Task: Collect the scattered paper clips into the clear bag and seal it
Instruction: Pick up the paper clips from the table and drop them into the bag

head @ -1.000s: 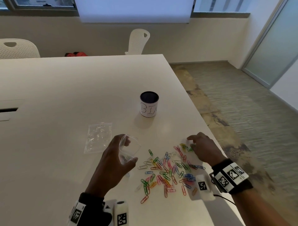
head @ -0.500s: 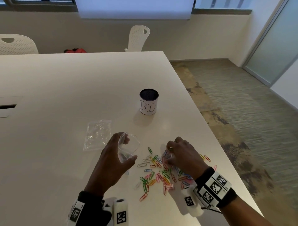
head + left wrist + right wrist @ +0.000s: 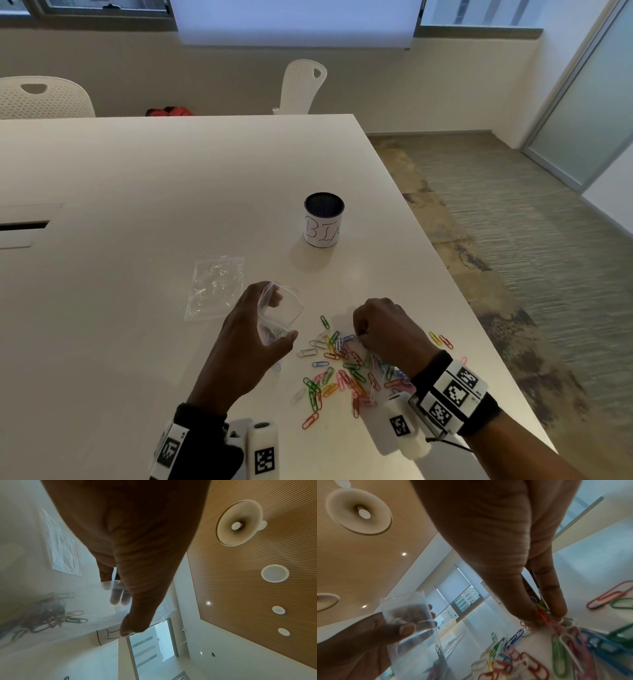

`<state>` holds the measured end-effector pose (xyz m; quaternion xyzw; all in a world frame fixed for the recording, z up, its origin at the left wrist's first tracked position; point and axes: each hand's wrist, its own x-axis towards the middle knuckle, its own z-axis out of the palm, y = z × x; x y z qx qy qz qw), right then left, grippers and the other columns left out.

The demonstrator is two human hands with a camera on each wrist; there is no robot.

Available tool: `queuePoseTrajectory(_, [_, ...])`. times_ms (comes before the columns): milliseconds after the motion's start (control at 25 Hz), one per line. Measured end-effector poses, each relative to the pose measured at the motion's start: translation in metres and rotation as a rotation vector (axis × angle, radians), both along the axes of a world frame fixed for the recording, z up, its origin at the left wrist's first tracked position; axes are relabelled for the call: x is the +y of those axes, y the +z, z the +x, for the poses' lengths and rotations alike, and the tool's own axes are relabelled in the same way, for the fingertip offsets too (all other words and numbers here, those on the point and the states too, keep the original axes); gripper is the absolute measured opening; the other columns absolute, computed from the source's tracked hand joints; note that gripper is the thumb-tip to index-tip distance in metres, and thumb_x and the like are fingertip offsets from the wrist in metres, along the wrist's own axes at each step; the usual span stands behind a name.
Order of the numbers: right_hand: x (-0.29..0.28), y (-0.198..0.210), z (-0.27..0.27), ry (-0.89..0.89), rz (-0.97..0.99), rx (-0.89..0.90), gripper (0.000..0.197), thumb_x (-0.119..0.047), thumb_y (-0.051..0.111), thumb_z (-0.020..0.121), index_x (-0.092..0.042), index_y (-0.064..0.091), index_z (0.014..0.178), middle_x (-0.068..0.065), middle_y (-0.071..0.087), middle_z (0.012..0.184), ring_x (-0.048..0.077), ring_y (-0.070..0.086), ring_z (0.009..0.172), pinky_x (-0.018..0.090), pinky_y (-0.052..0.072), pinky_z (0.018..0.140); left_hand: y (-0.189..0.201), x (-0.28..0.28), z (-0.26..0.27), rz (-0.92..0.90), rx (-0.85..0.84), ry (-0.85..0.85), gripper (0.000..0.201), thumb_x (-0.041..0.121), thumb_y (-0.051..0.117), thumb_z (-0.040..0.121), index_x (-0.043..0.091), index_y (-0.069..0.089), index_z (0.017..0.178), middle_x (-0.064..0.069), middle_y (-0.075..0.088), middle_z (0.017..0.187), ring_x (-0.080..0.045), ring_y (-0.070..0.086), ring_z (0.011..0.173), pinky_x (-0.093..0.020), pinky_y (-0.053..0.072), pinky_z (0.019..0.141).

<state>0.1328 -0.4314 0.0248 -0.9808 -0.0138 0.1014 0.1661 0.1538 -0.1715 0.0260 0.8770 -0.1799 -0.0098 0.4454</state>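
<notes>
Right wrist view: my right fingers (image 3: 554, 599) pinch a bundle of thin, glossy wire paper clips (image 3: 544, 615) off the pale desk (image 3: 137, 205). My left hand (image 3: 246, 342) grips the crinkly clear bag (image 3: 279, 315), mouth open, apparently with several clips inside. More clips (image 3: 342, 373) lie scattered between my hands. A spare bag (image 3: 215, 286) and a cylindrical cup (image 3: 323, 221) stand beyond.

From my head view the room is dim and soft; pale daylight comes from the far windows (image 3: 294, 20), and the cup (image 3: 323, 219) throws a faint shadow toward me on the table (image 3: 137, 178). The straight edges bow at the frame's borders. My wrist views are brighter, with round ceiling lamps (image 3: 362, 512) glaring. Close up, the paper clips (image 3: 556, 628) smear with blur, and my left hand (image 3: 130, 534) sits dark and unfocused.
</notes>
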Motion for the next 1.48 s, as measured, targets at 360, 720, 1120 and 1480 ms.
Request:
queuePoseTrajectory(360, [-0.034, 0.024, 0.006, -0.209, 0.532, 0.048, 0.008, -0.004, 0.083, 0.080, -0.010, 0.079, 0.084, 0.006, 0.079, 0.078, 0.019, 0.078, 0.075, 0.024, 0.063, 0.076, -0.002, 0.002, 0.001, 0.017, -0.005, 0.001, 0.067, 0.032, 0.085, 0.079, 0.034, 0.041, 0.131, 0.026, 0.054, 0.120, -0.006, 0.058, 0.115, -0.022, 0.046, 0.093])
queuePoseTrajectory(720, [0.027, 0.094, 0.012, -0.099, 1.012, -0.087, 0.014, -0.005, 0.083, 0.081, -0.005, 0.078, 0.094, 0.009, 0.081, 0.089, 0.024, 0.079, 0.086, 0.027, 0.062, 0.085, 0.000, 0.002, 0.000, -0.020, -0.014, -0.016, 0.062, 0.034, 0.083, 0.080, 0.034, 0.044, 0.128, 0.019, 0.056, 0.120, -0.004, 0.057, 0.119, -0.017, 0.046, 0.095])
queuePoseTrajectory(1120, [0.085, 0.080, 0.022, 0.193, 0.666, -0.317, 0.010, -0.012, 0.079, 0.088, -0.017, 0.079, 0.097, -0.007, 0.080, 0.089, -0.001, 0.074, 0.083, 0.006, 0.054, 0.078, 0.004, 0.002, -0.005, -0.006, -0.022, 0.018, 0.060, 0.034, 0.083, 0.080, 0.038, 0.041, 0.124, 0.016, 0.058, 0.117, -0.005, 0.058, 0.105, -0.007, 0.045, 0.079])
queuePoseTrajectory(1480, [0.070, 0.087, 0.025, 0.149, 0.626, -0.375, 0.011, -0.012, 0.078, 0.088, -0.017, 0.081, 0.098, -0.008, 0.080, 0.092, -0.004, 0.073, 0.086, 0.004, 0.053, 0.079, -0.001, 0.003, -0.003, -0.019, -0.030, -0.005, 0.057, 0.032, 0.082, 0.080, 0.035, 0.044, 0.123, 0.017, 0.055, 0.117, -0.010, 0.061, 0.107, -0.008, 0.047, 0.083])
